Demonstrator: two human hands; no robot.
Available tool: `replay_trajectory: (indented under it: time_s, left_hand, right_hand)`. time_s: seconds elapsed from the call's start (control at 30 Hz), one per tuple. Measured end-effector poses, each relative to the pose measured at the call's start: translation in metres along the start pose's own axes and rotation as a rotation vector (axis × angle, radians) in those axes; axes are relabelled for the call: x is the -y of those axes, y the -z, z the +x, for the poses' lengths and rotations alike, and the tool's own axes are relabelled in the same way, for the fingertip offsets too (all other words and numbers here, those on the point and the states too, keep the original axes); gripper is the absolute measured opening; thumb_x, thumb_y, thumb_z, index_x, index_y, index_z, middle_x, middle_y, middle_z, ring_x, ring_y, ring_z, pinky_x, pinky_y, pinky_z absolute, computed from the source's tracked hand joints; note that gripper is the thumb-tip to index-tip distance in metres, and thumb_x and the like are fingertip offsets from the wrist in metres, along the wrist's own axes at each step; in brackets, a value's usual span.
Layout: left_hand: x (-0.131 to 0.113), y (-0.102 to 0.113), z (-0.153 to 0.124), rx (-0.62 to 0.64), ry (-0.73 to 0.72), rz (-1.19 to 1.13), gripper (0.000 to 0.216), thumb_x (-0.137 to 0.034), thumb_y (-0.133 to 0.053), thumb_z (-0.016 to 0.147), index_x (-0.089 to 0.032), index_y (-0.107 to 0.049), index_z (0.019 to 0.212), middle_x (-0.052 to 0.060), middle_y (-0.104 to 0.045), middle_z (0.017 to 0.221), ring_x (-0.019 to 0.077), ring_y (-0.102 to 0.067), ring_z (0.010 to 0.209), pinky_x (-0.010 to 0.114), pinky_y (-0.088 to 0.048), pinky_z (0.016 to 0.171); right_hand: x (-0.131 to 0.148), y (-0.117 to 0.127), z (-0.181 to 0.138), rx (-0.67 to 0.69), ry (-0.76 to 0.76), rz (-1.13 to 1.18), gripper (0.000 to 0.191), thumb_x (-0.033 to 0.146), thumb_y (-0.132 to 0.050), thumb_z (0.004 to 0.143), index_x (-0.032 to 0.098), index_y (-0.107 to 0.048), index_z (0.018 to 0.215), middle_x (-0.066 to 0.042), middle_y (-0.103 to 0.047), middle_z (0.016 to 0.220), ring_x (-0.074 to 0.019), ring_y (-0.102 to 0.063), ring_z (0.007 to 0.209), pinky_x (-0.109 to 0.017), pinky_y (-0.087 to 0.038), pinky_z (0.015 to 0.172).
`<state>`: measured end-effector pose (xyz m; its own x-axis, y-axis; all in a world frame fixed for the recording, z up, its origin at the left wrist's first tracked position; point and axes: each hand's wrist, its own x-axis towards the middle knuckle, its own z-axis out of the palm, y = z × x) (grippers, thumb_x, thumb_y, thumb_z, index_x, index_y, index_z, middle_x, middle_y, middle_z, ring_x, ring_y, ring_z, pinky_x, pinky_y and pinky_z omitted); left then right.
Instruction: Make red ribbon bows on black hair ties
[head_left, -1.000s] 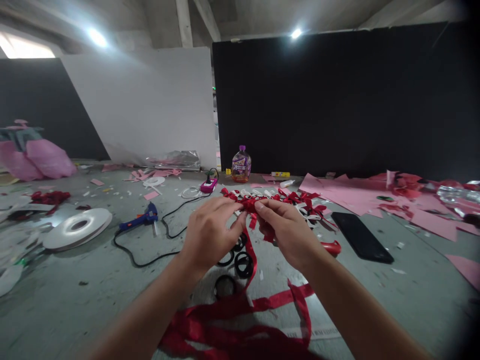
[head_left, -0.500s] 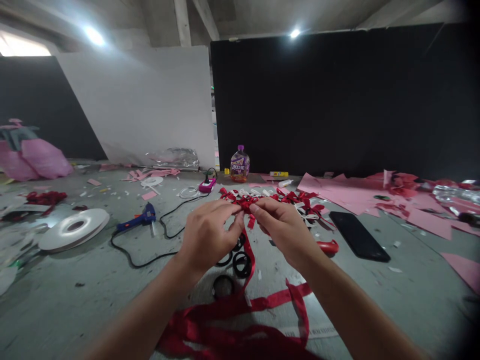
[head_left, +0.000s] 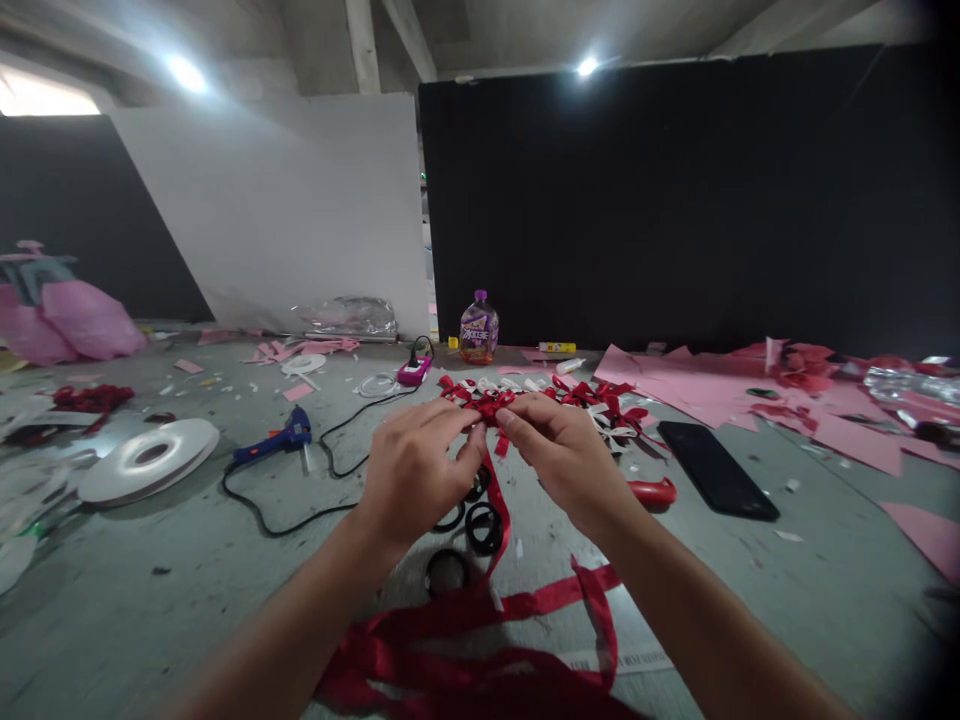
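Between my fingertips is a red ribbon (head_left: pixel 489 411), bunched at the top, its tail running down to a heap of loose red ribbon (head_left: pixel 450 655) near me. My left hand (head_left: pixel 420 465) pinches it from the left, thumb against fingers. My right hand (head_left: pixel 559 450) pinches the same bunch from the right. Just behind the fingers lies a pile of red and white ribbon bows (head_left: pixel 604 405). Several black rings (head_left: pixel 484 528) rest on the table below my left hand. The exact folds in my grip are too small to make out.
A blue glue gun (head_left: pixel 277 438) with a black cord and a white ribbon spool (head_left: pixel 150 460) lie left. Right are a black phone (head_left: pixel 716 470), a red-handled object (head_left: pixel 654 493) and pink sheets (head_left: pixel 697 385). A purple-capped bottle (head_left: pixel 479 330) stands at the back.
Both hands stay almost where they were, still pinching the red ribbon. The view has shifted very slightly.
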<state>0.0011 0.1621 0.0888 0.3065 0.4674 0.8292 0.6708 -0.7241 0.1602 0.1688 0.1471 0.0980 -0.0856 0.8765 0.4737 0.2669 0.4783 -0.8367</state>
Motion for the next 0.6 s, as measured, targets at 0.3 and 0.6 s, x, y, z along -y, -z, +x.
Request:
replay_trajectory:
  time_s: [0.3,0.6]
  left_hand:
    - [-0.006,0.010,0.006,-0.214,0.099,-0.250,0.008,-0.012,-0.060,0.079,-0.015,-0.066,0.075,0.006,-0.064,0.083,0.0173,-0.061,0.080,0.030,-0.049,0.076]
    - [-0.007,0.009,0.006,-0.177,0.372,-0.536,0.013,-0.014,-0.051,0.085,-0.020,-0.059,0.076,0.005,-0.071,0.100,0.0212,-0.063,0.097,0.036,-0.047,0.088]
  right_hand:
    - [0.001,-0.003,-0.003,-0.046,-0.217,0.161,0.027,0.041,-0.062,0.085,0.018,-0.070,0.073,0.003,-0.047,0.060,-0.0104,-0.036,0.056,-0.027,-0.027,0.053]
    - [0.007,-0.016,-0.007,-0.045,-0.380,0.542,0.026,0.044,-0.071,0.078,0.020,-0.061,0.075,0.008,-0.042,0.061,-0.0062,-0.030,0.048,-0.024,-0.020,0.046]
